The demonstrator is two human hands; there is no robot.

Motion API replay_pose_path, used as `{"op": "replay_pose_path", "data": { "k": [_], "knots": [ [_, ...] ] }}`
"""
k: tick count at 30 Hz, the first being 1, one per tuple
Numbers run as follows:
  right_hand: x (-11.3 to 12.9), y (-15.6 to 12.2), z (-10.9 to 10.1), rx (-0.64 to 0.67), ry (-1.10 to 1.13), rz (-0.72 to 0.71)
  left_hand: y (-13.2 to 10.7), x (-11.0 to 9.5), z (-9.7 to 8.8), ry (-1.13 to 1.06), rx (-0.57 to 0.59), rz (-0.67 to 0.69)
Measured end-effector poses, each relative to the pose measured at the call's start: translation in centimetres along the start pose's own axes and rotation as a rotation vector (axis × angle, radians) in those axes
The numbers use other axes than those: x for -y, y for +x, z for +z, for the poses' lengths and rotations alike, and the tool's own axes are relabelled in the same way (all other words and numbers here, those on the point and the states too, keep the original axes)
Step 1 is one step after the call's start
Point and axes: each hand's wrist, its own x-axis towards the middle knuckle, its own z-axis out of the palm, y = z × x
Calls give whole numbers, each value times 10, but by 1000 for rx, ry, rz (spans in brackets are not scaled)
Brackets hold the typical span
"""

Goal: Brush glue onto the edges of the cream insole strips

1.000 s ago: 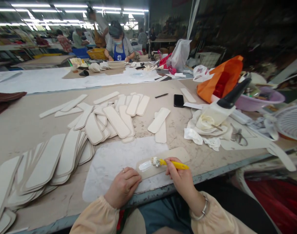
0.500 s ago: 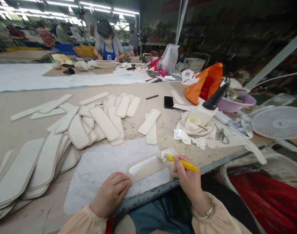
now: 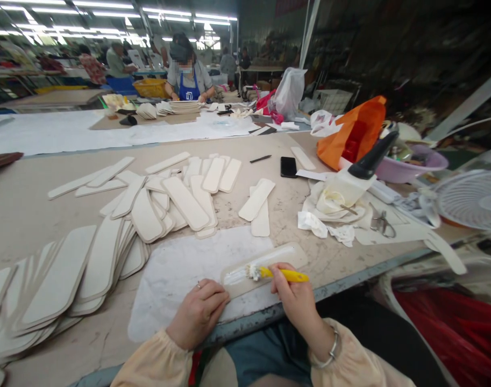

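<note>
Shut around a yellow-handled brush (image 3: 283,274), my right hand (image 3: 296,295) holds its bristles against a beige rounded strip (image 3: 296,259). The bristles are coated in white paste, and a white streak of it runs along the strip. At the strip's near left end, my left hand (image 3: 200,312) has its fingers bent together, pressing on the edge; the fingertips are partly hidden. Under the strip lies a white sheet (image 3: 168,285) on the table. Two similar pale strips (image 3: 257,200) lie crossed just beyond.
Piles of pale rounded strips (image 3: 59,274) cover the left side. On the right are a cut-open white jug (image 3: 346,185) with a black handle, scissors (image 3: 383,223), crumpled tissue (image 3: 312,224) and a phone (image 3: 288,167). A person in a blue apron (image 3: 189,86) works across the table.
My right hand has drawn the brush leftward along the strip, from its far right end toward my left hand. The white streak now reaches the right end. The view has shifted slightly left.
</note>
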Motion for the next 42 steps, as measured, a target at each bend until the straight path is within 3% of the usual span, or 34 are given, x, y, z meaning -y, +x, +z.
{"op": "replay_pose_path", "data": {
  "k": [3,5,7,10,12,14,16,22,26,30,34,38,42],
  "knots": [
    [-7,7,-32,-152,-97,8,2,-1,0,-17,-5,4],
    [-8,6,-41,-194,-85,18,2,0,1,-26,-11,12],
    [-5,-1,-33,-149,-6,17,1,1,2,-32,-21,20],
    [2,-13,-2,34,127,7,0,2,2,-33,-27,30],
    [5,-18,15,129,136,-13,1,1,1,-24,-24,33],
    [4,-17,17,145,92,-21,2,-1,0,-15,-28,41],
    [0,-11,4,93,19,-18,3,-2,-1,-12,-34,53],
    [-14,15,-68,-204,-290,-32,3,1,0,-11,-30,64],
    [-21,16,-85,-329,-448,-170,1,3,0,-7,-22,74],
    [-23,6,-71,-265,-678,-424,2,2,0,3,-31,92],
    [-5,-14,-38,-21,-832,-536,2,3,1,7,-49,93],
    [18,-31,-11,210,-528,-533,0,4,1,12,-50,87],
    [20,-26,-7,93,-53,-215,-1,0,0,11,-62,51]
  ]
}}
